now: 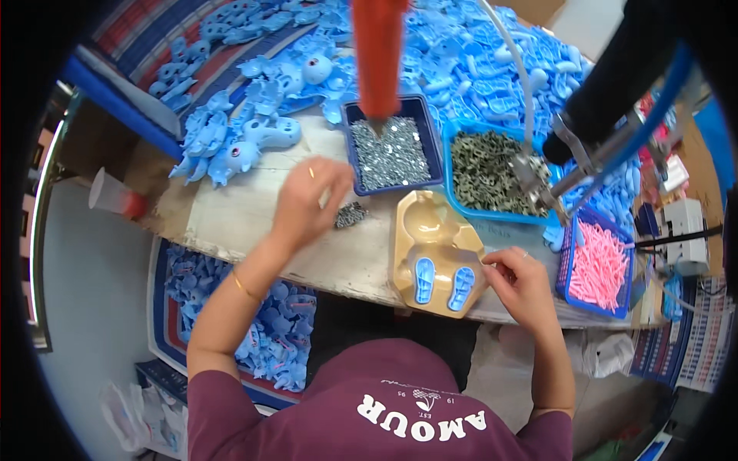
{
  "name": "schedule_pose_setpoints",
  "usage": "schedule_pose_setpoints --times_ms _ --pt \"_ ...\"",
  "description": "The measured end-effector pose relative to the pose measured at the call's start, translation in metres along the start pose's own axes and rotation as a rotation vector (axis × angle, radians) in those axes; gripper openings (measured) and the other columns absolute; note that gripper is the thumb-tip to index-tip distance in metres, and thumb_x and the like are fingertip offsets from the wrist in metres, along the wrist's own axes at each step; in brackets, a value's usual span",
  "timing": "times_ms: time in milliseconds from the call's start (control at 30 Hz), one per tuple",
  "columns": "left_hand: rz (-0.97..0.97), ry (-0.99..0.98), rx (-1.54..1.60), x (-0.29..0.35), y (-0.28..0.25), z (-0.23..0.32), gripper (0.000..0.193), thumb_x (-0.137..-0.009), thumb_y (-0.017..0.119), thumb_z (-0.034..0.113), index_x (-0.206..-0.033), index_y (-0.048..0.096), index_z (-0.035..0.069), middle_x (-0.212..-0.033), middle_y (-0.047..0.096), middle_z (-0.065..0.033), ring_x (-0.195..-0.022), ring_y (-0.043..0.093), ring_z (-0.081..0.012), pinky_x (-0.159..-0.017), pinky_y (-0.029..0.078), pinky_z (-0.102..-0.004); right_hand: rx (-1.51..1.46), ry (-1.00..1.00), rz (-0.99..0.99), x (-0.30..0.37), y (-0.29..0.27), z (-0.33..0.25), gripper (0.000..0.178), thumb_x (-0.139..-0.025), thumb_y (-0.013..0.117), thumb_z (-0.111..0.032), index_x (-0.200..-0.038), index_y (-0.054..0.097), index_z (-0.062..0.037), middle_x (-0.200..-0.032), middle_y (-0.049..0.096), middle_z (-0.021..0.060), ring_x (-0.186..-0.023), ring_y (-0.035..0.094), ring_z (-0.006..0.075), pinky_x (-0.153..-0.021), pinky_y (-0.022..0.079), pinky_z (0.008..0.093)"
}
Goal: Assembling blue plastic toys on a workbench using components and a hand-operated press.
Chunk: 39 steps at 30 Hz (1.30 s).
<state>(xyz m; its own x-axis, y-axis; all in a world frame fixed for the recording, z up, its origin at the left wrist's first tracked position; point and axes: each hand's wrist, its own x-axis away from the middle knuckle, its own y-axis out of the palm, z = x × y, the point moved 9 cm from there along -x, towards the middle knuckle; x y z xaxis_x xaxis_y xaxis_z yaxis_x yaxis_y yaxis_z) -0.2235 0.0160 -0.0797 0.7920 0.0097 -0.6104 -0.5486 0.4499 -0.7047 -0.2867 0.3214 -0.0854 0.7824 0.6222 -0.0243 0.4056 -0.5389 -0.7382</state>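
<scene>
A tan moulded fixture [401, 269] rests at the table's front edge, with a light blue sole-shaped plastic part [423, 280] and a second one [461, 288] in its hollows. My right hand [523, 286] is at the fixture's right rim, thumb and fingers pinched; anything between them is too small to tell. Left of the navy tray of small silvery screws [388, 154], my left hand [311, 201] hovers with curled fingers. What those fingers hold, if anything, cannot be made out. Beside it a small heap of dark metal bits [350, 215] lies on the tabletop.
An orange-red tool [378, 54] hangs over the screws. A blue tray of dark metal pieces [496, 169] stands beneath a clamp mechanism [538, 180]. Pink sticks fill a blue basket [598, 265]. Blue plastic parts [492, 77] cover the back; a red-tipped white cup [111, 192] is left.
</scene>
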Motion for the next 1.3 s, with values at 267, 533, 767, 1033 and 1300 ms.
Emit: schedule_pose_setpoints --times_ms 267,533,767,1033,1300 --pt "-0.240 -0.164 -0.677 -0.085 0.036 -0.165 0.036 -0.099 0.060 0.040 -0.124 0.071 0.017 -0.161 0.031 -0.0230 -0.140 0.040 -0.0441 -0.116 0.030 -0.0596 -0.034 -0.029 -0.078 -0.013 0.018 -0.014 0.010 -0.090 0.071 -0.006 -0.098 0.071 -0.0003 -0.080 0.062 0.0080 -0.065 0.059 0.0147 -0.061 0.047 0.0279" --pt "0.066 -0.334 -0.711 -0.078 0.008 -0.188 0.059 -0.104 0.046 0.043 -0.151 0.044 0.007 -0.164 0.021 -0.0276 -0.148 0.031 -0.0424 -0.117 0.016 -0.0696 -0.051 0.003 -0.037 -0.007 0.015 0.007 0.011 -0.091 0.070 -0.007 -0.099 0.071 -0.0001 -0.082 0.066 0.0096 -0.069 0.064 0.0152 -0.063 0.050 0.0280" --pt "0.533 -0.347 -0.303 -0.045 -0.140 -0.164 0.060 -0.105 0.049 0.037 -0.149 0.042 -0.003 -0.154 0.038 -0.0293 -0.144 0.038 -0.0414 -0.117 0.030 -0.0531 -0.070 -0.034 -0.050 -0.016 0.019 -0.010 0.010 -0.091 0.070 -0.006 -0.099 0.071 0.0004 -0.082 0.067 0.0098 -0.069 0.065 0.0144 -0.063 0.051 0.0279" --pt "0.099 -0.593 0.312 0.034 -0.099 -0.072 0.055 -0.098 0.064 0.007 -0.148 0.044 -0.002 -0.144 0.050 -0.0204 -0.100 0.069 -0.0193 -0.073 0.057 -0.0269 -0.086 -0.092 -0.029 -0.009 0.018 -0.047 0.023 -0.084 0.077 -0.007 -0.105 0.071 -0.0020 -0.096 0.067 0.0097 -0.081 0.068 0.0173 -0.067 0.053 0.0288" --pt "-0.173 -0.564 0.876 0.041 0.035 0.061 0.060 -0.100 0.061 0.012 -0.155 0.036 0.003 -0.154 0.038 -0.0207 -0.099 0.070 -0.0192 -0.073 0.060 -0.0296 0.229 -0.412 -0.002 -0.005 0.039 -0.080 0.086 -0.071 0.084 -0.017 -0.148 0.046 -0.0074 -0.130 0.057 0.0138 -0.120 0.055 0.0347 -0.104 0.041 0.0457"
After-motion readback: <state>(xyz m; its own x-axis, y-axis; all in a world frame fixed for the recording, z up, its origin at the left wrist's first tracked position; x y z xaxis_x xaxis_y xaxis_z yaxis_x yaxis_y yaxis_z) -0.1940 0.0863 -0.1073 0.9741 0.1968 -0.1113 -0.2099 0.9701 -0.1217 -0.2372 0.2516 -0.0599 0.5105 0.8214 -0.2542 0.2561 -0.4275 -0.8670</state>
